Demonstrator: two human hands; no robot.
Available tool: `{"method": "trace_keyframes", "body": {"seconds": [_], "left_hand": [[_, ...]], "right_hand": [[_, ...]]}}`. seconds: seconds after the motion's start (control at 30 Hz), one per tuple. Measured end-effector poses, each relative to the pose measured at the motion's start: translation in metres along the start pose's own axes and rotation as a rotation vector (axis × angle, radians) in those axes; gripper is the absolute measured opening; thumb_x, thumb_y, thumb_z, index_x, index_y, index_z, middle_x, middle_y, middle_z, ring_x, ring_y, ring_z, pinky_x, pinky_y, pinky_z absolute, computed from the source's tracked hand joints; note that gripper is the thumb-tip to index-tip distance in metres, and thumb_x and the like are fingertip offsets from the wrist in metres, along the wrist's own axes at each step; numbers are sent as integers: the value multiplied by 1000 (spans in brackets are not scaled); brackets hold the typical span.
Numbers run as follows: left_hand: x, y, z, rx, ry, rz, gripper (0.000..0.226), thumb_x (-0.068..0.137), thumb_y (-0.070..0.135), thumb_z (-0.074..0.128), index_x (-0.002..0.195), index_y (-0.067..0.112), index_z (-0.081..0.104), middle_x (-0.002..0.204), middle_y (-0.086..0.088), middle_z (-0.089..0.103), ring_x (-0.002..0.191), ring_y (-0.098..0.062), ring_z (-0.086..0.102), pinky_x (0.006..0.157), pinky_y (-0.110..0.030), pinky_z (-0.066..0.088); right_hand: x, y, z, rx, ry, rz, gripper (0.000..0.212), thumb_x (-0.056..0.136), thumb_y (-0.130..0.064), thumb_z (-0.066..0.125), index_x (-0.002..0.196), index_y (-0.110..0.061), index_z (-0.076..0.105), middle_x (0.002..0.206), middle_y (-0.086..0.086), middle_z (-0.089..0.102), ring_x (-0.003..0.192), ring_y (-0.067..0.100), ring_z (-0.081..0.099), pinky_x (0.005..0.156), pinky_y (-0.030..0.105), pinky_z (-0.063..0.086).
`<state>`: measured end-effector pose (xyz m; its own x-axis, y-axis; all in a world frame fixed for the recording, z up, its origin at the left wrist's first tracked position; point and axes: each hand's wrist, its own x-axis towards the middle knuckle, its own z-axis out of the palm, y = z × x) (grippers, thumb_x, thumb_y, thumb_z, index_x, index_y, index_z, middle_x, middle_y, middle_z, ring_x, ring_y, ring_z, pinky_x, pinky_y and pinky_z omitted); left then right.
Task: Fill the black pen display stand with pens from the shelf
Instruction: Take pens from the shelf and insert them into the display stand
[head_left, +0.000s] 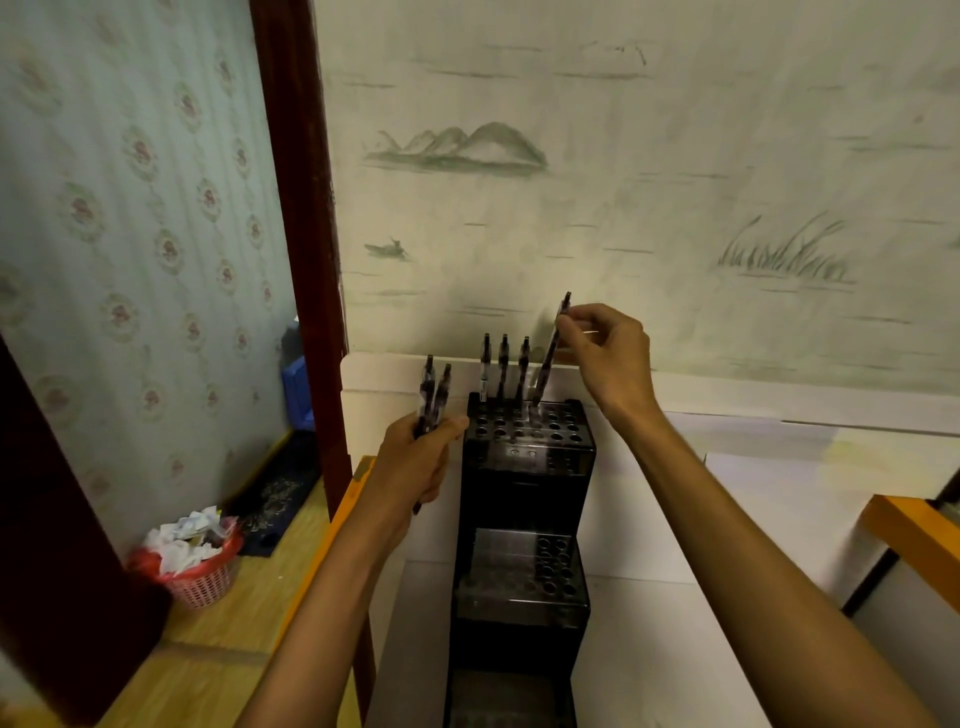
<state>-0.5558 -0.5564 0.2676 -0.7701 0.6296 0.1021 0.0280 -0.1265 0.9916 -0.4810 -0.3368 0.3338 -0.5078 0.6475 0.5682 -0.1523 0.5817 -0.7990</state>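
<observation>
White shelf surface (649, 597) lies under your arms, carrying the tall black stepped plastic pen display stand (524, 493) at centre, its tiers of round holes climbing toward the wall. Your left hand (415, 462), just beside the stand's top left corner, is closed around a bundle of dark clear-barrelled pens (434, 395) that point upward. Three pens (503, 369) stand upright in the back row of the top tier. Your right hand (608, 348) pinches a fourth, tilted pen (550, 353) between thumb and fingertips, its tip at a back-row hole. Bare shelf opens to the right; the pale painted wall (623, 182) rises close behind.
</observation>
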Motion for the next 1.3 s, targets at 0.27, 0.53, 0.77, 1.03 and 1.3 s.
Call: {"method": "trace_keyframes", "body": {"seconds": [0.27, 0.53, 0.77, 1.03, 1.3], "left_hand": [[5, 0, 1, -122, -37, 32, 12, 101, 10, 46, 90, 12, 43, 58, 0, 49, 40, -11, 35, 38, -22, 26], [2, -1, 7, -51, -18, 143, 20, 104, 21, 48, 116, 15, 62, 60, 5, 48, 46, -8, 40, 40, -23, 28], [-3, 5, 13, -124, -45, 144, 22, 105, 26, 44, 117, 11, 57, 66, -1, 45, 43, -9, 31, 38, -21, 22], [0, 3, 21, -18, -14, 151, 19, 104, 19, 48, 112, 11, 63, 75, 1, 63, 48, -6, 42, 41, -17, 30], [0, 3, 36, -4, 25, 206, 15, 102, 20, 53, 106, 22, 67, 72, 9, 70, 45, -1, 46, 40, -15, 36]], "right_hand": [[-6, 3, 5, -102, -53, -37, 16, 90, -29, 70, 102, -17, 74, 88, -6, 73, 81, 11, 71, 79, 37, 61], [-19, 14, 7, -200, -162, -18, 15, 89, -28, 72, 100, -18, 75, 84, -10, 73, 77, 1, 69, 74, 17, 57], [-23, 14, 2, -222, -171, -15, 19, 91, -26, 70, 104, -15, 76, 84, -9, 73, 77, -3, 69, 73, 11, 54], [-33, 3, -3, -188, 38, -68, 16, 90, -30, 71, 100, -18, 74, 88, -11, 72, 83, 1, 66, 74, 16, 52], [-44, -22, -1, 176, -402, 69, 20, 90, -33, 70, 99, -17, 79, 91, -4, 77, 90, 10, 73, 85, 21, 56]]}}
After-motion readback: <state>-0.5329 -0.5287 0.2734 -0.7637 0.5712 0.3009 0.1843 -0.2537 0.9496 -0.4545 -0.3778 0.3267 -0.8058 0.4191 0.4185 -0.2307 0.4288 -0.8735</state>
